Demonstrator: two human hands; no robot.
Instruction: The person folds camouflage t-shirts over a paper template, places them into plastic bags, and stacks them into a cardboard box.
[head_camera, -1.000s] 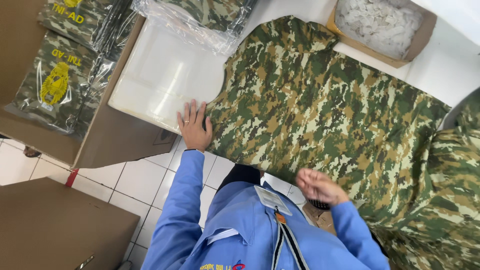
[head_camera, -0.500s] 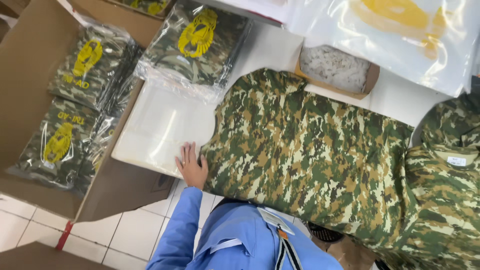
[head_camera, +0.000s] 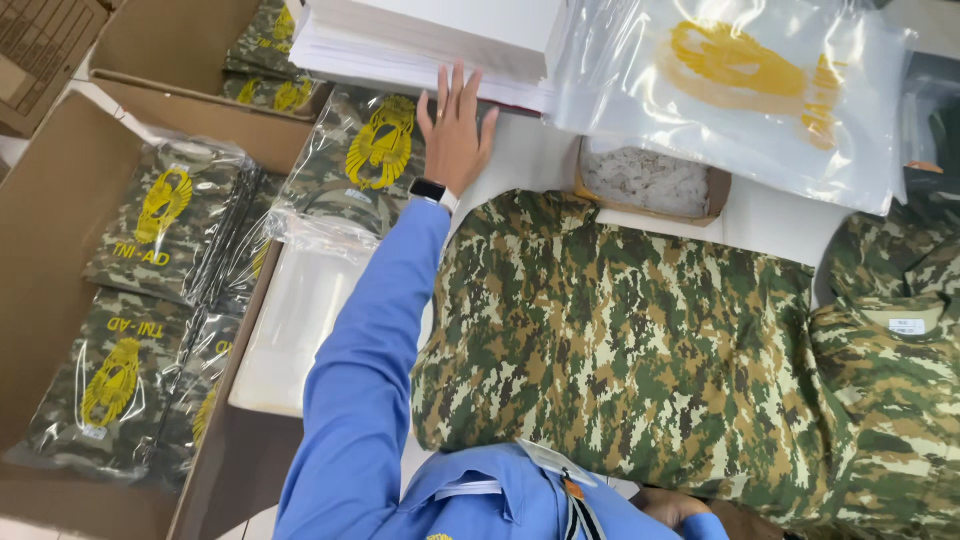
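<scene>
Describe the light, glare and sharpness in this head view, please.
Head view: even, bright indoor light, soft shadows; glare on the clear plastic bag and the bagged shirts; camouflage shirt sharp; left hand slightly soft; edges bend a little.

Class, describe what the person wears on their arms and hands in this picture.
The left arm has a long blue sleeve and a black watch with a white strap at the wrist. The left hand is bare. The right hand is barely visible, with a blue cuff.
</scene>
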